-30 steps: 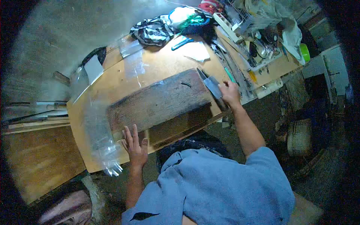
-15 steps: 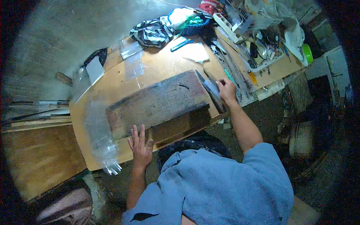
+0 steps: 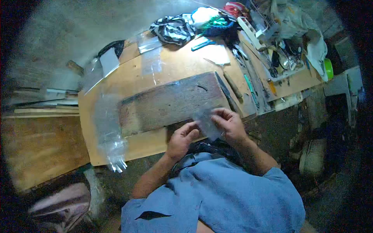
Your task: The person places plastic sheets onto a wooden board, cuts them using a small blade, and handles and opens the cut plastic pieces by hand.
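Clear plastic, axis blurred, lies left of the right hand pinching it. The left hand half-curls beside it, grip unclear.

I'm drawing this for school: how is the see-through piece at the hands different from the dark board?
The see-through piece is pale and cloudy; the dark board is brownish and worn-looking. The see-through piece is much smaller than the dark board. The see-through piece is held by the right hand, while the dark board lies on the table.
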The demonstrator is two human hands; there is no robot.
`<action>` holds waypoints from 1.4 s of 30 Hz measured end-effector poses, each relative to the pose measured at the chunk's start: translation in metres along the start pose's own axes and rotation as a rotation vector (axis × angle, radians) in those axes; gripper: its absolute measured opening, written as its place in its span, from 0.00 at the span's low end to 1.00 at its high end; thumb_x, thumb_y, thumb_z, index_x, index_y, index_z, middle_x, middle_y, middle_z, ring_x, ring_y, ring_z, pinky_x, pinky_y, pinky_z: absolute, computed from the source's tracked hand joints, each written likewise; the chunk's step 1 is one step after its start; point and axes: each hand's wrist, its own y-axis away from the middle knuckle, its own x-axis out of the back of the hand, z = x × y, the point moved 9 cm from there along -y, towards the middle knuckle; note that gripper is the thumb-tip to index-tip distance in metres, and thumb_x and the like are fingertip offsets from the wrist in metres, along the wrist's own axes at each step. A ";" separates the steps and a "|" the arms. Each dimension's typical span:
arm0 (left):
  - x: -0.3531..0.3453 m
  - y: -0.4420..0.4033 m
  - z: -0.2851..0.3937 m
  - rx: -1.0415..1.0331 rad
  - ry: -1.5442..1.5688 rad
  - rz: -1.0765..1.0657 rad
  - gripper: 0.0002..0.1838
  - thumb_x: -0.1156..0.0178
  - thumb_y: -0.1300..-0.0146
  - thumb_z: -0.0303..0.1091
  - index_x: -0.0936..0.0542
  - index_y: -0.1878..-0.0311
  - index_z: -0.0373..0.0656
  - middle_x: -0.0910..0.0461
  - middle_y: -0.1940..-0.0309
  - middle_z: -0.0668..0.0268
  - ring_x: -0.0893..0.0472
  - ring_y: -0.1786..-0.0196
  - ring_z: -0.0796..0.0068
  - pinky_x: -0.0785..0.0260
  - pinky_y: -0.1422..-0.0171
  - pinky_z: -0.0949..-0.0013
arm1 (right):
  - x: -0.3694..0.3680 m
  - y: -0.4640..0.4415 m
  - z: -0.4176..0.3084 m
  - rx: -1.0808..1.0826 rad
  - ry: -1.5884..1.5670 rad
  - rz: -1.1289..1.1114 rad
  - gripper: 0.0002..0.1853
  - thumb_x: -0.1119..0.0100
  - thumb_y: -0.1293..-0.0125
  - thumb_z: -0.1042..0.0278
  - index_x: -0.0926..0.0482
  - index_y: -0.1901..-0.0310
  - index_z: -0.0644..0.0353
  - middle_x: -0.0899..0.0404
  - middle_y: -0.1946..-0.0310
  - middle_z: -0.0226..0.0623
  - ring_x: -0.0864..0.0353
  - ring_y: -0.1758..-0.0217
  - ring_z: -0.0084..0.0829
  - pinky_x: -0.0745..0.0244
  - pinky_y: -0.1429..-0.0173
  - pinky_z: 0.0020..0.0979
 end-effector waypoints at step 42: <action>0.043 -0.001 -0.035 0.113 0.122 0.330 0.13 0.38 0.34 0.39 0.24 0.71 0.43 0.22 0.78 0.70 0.25 0.77 0.83 0.29 0.77 0.75 | 0.066 -0.036 -0.009 0.130 0.664 0.338 0.11 0.40 0.35 0.65 0.17 0.63 0.65 0.17 0.71 0.35 0.20 0.68 0.22 0.27 0.61 0.26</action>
